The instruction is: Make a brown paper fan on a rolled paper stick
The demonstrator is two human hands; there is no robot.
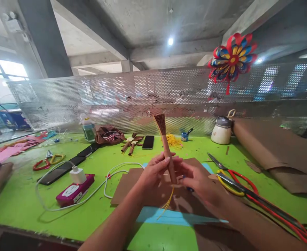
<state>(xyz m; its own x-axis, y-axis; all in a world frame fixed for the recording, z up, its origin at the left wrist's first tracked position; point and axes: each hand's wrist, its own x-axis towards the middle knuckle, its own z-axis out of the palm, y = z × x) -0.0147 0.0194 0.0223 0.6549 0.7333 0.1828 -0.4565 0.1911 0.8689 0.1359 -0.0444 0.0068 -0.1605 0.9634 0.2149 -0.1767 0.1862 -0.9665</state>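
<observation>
My left hand (155, 170) and my right hand (195, 177) both grip a rolled brown paper stick (166, 146) held upright over the green table (23, 198). Its top fans out into cut fringes. Thin yellow strands (167, 204) hang from its lower end. A small blue item shows under my right hand's fingers; I cannot make it out. Beneath my hands lie brown paper sheets (132, 188) on a light blue sheet (169, 216).
Long red-and-yellow scissors (247, 193) lie right of my hands. A pink power strip (75, 191) with a white charger and cable sits at left, next to phones (62, 170). A brown paper roll (273, 146), white kettle (222, 130), another phone (148, 142) and finished paper pieces (131, 142) stand further back.
</observation>
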